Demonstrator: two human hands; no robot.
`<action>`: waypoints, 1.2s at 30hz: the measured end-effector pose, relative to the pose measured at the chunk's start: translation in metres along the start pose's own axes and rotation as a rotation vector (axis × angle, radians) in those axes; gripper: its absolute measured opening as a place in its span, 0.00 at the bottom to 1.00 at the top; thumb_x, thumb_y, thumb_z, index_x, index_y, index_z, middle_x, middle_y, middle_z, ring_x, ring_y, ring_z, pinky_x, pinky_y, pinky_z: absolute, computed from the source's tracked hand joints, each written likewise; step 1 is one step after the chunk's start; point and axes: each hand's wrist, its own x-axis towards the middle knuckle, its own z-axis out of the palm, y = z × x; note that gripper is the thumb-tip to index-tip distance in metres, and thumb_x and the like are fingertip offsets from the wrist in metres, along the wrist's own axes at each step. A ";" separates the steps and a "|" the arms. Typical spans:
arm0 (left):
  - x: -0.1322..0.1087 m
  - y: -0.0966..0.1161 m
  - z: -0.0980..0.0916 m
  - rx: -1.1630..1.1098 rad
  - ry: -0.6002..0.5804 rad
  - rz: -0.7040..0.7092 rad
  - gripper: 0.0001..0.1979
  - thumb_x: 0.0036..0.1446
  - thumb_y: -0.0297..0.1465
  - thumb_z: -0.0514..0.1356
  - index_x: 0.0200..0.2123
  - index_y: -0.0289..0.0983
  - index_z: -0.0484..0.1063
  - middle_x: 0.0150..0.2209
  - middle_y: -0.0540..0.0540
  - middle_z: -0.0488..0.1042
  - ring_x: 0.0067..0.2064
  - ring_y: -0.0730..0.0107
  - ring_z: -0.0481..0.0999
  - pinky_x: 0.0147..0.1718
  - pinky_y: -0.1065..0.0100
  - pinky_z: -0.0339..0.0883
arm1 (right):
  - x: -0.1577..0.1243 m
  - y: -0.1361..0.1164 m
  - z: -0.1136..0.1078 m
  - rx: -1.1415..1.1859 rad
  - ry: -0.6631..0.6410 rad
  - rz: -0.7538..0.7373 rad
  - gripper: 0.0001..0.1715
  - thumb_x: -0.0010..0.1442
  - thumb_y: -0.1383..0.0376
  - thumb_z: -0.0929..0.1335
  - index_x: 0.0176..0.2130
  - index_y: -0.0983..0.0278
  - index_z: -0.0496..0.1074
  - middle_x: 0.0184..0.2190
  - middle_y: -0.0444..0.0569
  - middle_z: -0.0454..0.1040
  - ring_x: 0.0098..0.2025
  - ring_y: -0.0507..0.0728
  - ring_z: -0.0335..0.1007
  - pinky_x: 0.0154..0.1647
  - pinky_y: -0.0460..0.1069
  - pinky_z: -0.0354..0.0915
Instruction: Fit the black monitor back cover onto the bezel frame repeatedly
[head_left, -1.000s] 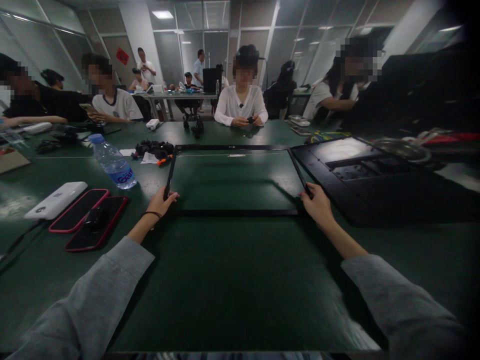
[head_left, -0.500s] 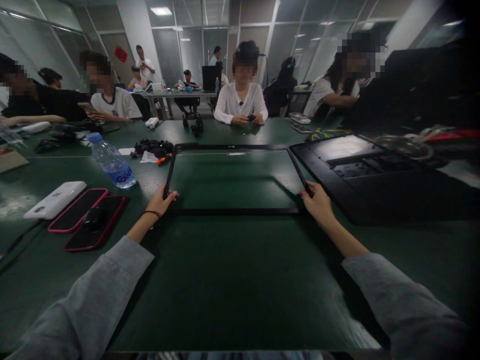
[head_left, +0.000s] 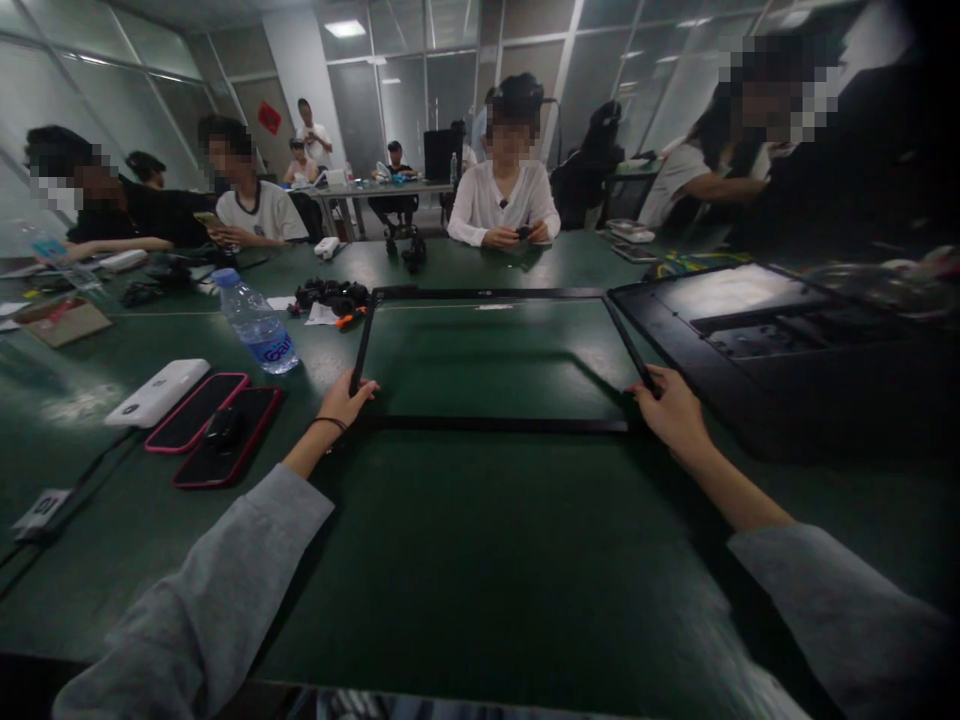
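A thin black rectangular frame (head_left: 495,425) is held over the green table (head_left: 480,560), and the tabletop shows through its open middle. My left hand (head_left: 346,402) is closed on the frame's left side, with a dark band around the wrist. On the opposite side my right hand (head_left: 670,405) grips the frame's right edge. Just beyond my right hand lies a large black panel (head_left: 787,370) with a bright patch and a recessed strip, its left edge close to the frame's upper right corner.
Left of the frame are a water bottle (head_left: 259,322), a white power bank (head_left: 159,392), two red-edged phones (head_left: 196,412) and a cardboard box (head_left: 64,318). Black gear (head_left: 334,297) lies behind. A person in white (head_left: 504,200) sits opposite; others sit around.
The whole view has shifted, so the table, people and frame appear further right. Both my hands keep their hold on the frame, which looks unmoved relative to the table.
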 end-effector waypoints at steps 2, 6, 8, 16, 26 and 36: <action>0.000 0.000 0.000 0.022 0.010 -0.002 0.20 0.53 0.43 0.63 0.45 0.38 0.68 0.38 0.44 0.83 0.36 0.61 0.82 0.46 0.56 0.72 | -0.002 -0.004 -0.001 0.019 0.005 -0.006 0.28 0.59 0.62 0.67 0.59 0.64 0.70 0.45 0.58 0.81 0.50 0.66 0.78 0.56 0.62 0.69; 0.001 -0.002 -0.001 0.023 0.020 0.007 0.22 0.53 0.44 0.63 0.47 0.38 0.68 0.38 0.44 0.83 0.36 0.61 0.82 0.47 0.56 0.71 | -0.003 -0.007 -0.001 0.050 0.010 -0.010 0.28 0.58 0.62 0.68 0.57 0.63 0.71 0.43 0.56 0.81 0.48 0.66 0.79 0.55 0.62 0.71; 0.001 -0.001 -0.002 0.014 -0.007 -0.001 0.20 0.53 0.43 0.63 0.45 0.38 0.68 0.38 0.44 0.83 0.36 0.61 0.82 0.48 0.56 0.71 | -0.003 -0.006 -0.001 0.040 0.026 0.001 0.28 0.57 0.61 0.68 0.57 0.63 0.71 0.43 0.56 0.81 0.47 0.66 0.79 0.54 0.63 0.71; 0.001 -0.003 -0.003 0.052 -0.016 0.020 0.21 0.54 0.46 0.62 0.46 0.39 0.67 0.40 0.43 0.83 0.37 0.61 0.82 0.47 0.56 0.71 | -0.003 -0.005 -0.001 0.006 -0.001 -0.003 0.29 0.59 0.61 0.67 0.59 0.65 0.70 0.47 0.60 0.80 0.51 0.67 0.78 0.57 0.63 0.69; 0.006 -0.019 -0.001 0.063 -0.007 0.041 0.24 0.55 0.46 0.61 0.49 0.38 0.67 0.41 0.42 0.83 0.38 0.60 0.82 0.48 0.54 0.72 | -0.007 -0.014 -0.004 -0.007 -0.004 0.002 0.28 0.60 0.62 0.66 0.59 0.64 0.70 0.45 0.57 0.81 0.52 0.65 0.78 0.56 0.60 0.69; 0.006 -0.015 -0.001 0.054 -0.002 0.054 0.22 0.56 0.45 0.61 0.48 0.38 0.68 0.39 0.44 0.83 0.37 0.61 0.82 0.49 0.54 0.71 | -0.002 -0.027 -0.010 -0.219 -0.013 -0.078 0.24 0.58 0.63 0.67 0.52 0.68 0.76 0.47 0.63 0.77 0.55 0.68 0.72 0.59 0.63 0.65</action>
